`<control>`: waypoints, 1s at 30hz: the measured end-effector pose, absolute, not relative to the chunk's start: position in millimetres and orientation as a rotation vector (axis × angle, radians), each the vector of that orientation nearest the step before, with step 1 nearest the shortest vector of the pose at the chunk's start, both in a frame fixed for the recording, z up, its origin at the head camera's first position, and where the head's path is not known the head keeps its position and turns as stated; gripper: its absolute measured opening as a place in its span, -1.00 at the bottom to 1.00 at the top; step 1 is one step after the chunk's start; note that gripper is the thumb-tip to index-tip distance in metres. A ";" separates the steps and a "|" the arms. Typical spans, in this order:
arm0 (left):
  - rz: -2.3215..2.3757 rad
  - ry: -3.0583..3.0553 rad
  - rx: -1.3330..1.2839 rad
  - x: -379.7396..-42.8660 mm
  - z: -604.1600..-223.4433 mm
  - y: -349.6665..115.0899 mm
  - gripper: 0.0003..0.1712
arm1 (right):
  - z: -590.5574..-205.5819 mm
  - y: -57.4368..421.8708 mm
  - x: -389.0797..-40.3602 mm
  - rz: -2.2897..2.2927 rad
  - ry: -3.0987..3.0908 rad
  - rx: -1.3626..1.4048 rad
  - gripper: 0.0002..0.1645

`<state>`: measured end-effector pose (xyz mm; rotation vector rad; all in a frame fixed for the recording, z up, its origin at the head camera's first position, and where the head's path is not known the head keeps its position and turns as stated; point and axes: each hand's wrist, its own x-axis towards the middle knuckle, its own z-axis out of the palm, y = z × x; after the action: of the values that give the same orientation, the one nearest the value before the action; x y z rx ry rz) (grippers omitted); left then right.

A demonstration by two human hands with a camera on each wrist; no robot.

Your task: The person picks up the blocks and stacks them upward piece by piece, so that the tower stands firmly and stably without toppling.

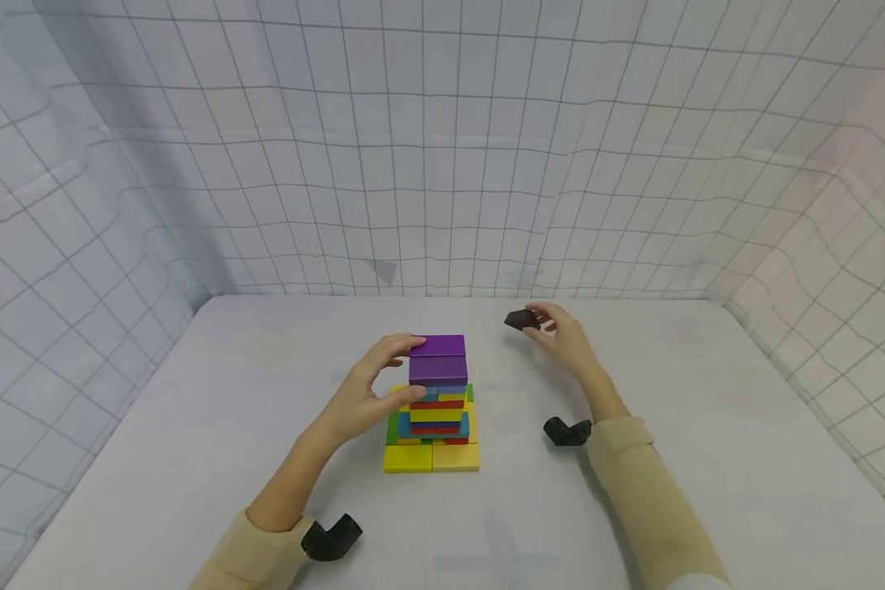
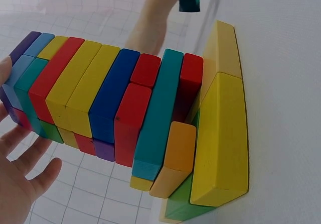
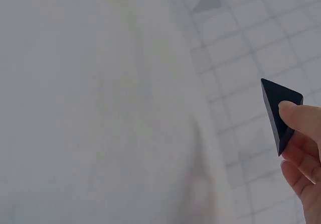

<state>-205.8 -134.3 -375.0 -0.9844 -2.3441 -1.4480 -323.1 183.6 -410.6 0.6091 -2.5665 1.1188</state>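
Note:
A stacked tower of coloured wooden blocks stands upright, topped by two purple blocks side by side. My left hand is at the left of the top, thumb at the near side of the purple blocks and a finger at the far one, spanning them. In the left wrist view, the other fingers spread beside the upper layers. To the right and farther back, my right hand pinches a dark triangular block between thumb and fingers. The right wrist view shows this triangular block raised, its pointed ends exposed.
Yellow and green flat blocks form the tower's wide base on the white table. A white sheet with a dark grid hangs behind and on both sides. A black wrist device sits at each sleeve.

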 end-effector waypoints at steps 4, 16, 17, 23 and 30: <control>-1.450 -2.357 -0.968 -205.5 -374.3 -133.4 -0.31 | -373.9 158.4 -304.5 1.234 -2.446 0.774 -0.50; -1.545 -2.366 -0.912 -204.0 -373.5 -133.3 -0.14 | -295.0 102.9 -228.4 1.274 -2.283 1.301 -0.58; -1.545 -2.362 -0.917 -204.3 -374.0 -133.6 -0.14 | -294.0 100.7 -226.8 1.273 -2.279 1.322 -0.58; -1.507 -2.352 -0.948 -204.9 -374.3 -133.7 -0.16 | -311.5 95.5 -242.3 1.244 -2.253 1.401 -0.57; -1.466 -2.340 -0.991 -206.6 -375.2 -134.0 -0.22 | -317.9 92.6 -248.5 1.228 -2.246 1.440 -0.55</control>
<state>-206.6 -134.0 -375.2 -0.9908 -2.3402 -1.4660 -248.5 92.6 -317.9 1.4404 -2.2457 1.2280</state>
